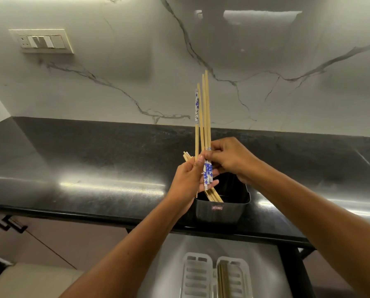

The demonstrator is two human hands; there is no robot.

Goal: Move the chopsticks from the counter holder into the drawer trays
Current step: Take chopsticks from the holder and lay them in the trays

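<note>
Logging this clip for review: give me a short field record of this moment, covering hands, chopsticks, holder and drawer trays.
left hand: grips a bundle of chopsticks, raised above the holder
right hand: pinches chopsticks in the same bundle
holder: black, on the counter, some chopsticks inside
drawer trays: two white trays below; right one holds chopsticks, left looks empty

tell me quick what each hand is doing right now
Left hand: holds a bundle of chopsticks above the black holder.
Right hand: pinches the chopsticks in that bundle.
</note>
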